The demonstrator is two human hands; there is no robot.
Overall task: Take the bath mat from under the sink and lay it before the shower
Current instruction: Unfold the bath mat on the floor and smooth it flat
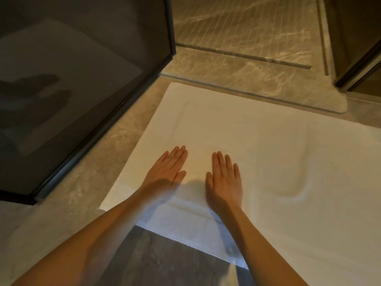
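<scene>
The white mat [257, 145] lies spread on the marble floor [86, 182], its far edge just beside the sill [247, 87] of the shower [243, 32]. Its right side runs out of the picture, and both forearms cover parts of its near edge. The left hand [167, 170] and right hand [224, 178] rest palm-down on the mat near its near-left corner, fingers straight and close together, gripping nothing. The left wrist is blurred. A curved ridge [299, 182] rises in the mat to the right of the hands. A dark glass door [72, 79] stands along the mat's left edge without touching it, and the dim shapes in it are hard to make out. Whether the grey patch [152, 259] below the near edge is floor or cloth cannot be told.
</scene>
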